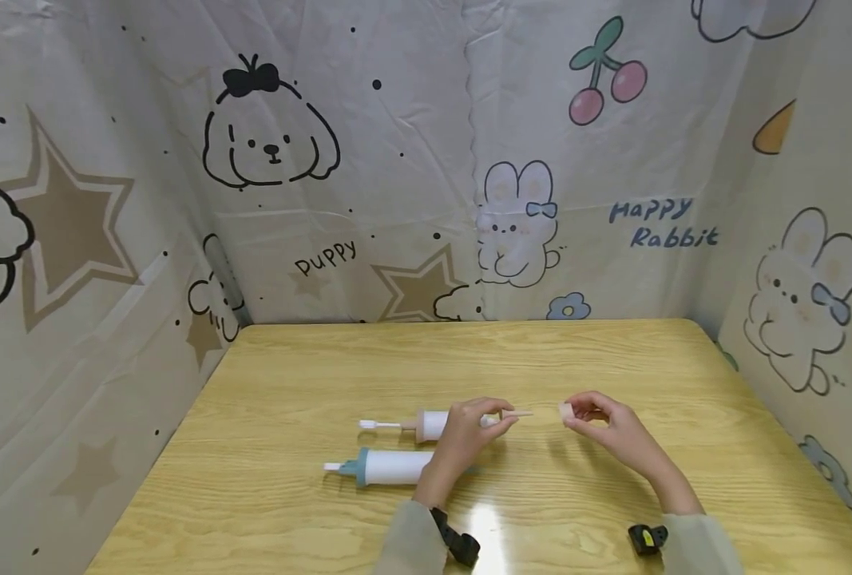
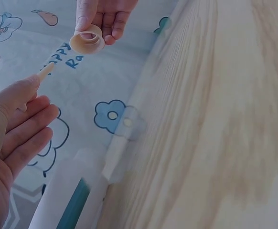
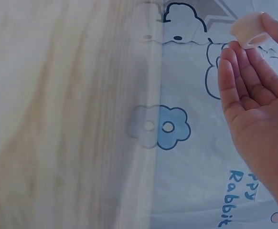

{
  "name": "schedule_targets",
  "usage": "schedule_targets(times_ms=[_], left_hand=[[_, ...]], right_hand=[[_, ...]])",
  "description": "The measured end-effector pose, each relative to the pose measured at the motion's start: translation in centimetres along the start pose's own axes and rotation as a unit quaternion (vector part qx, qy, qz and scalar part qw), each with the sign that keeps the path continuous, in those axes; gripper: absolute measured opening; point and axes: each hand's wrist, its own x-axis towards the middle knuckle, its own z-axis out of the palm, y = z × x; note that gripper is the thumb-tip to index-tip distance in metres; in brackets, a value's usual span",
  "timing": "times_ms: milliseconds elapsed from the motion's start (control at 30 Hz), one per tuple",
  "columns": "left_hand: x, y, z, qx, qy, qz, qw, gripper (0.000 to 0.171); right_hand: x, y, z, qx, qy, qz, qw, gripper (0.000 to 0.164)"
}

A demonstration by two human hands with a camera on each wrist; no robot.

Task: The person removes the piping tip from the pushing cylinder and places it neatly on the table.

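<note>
My left hand (image 1: 469, 435) pinches a thin, pointed, pale pink stick-like piece (image 1: 521, 413) between thumb and forefinger, its tip aimed right. In the left wrist view, that pointed piece (image 2: 45, 71) stands out beyond the thumb, the other fingers loosely extended. My right hand (image 1: 618, 429) pinches a short, hollow, pale pink cap or ring (image 1: 566, 412). Its opening shows in the left wrist view, where the ring (image 2: 87, 45) is apart from the point. Behind my left hand lies a white cylinder with a pink end (image 1: 434, 425), partly hidden, a white brush-like tip (image 1: 375, 425) at its left.
Nearer to me, a white cylinder with a teal end (image 1: 397, 467) lies on the wooden table (image 1: 289, 527), its right part behind my left forearm. A printed cloth (image 1: 397, 160) encloses the table's back and sides.
</note>
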Motion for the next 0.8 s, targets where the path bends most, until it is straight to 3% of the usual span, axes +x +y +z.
schedule_targets(times_ms=[267, 800], left_hand=[[0.2, 0.3, 1.2, 0.002, -0.007, -0.009, 0.9999, 0.014], [0.0, 0.5, 1.4, -0.017, -0.021, -0.022, 0.9994, 0.016]], right_hand=[[-0.2, 0.6, -0.6, -0.006, 0.006, 0.003, 1.0, 0.03], [0.7, 1.1, -0.7, -0.048, -0.016, -0.005, 0.999, 0.027]])
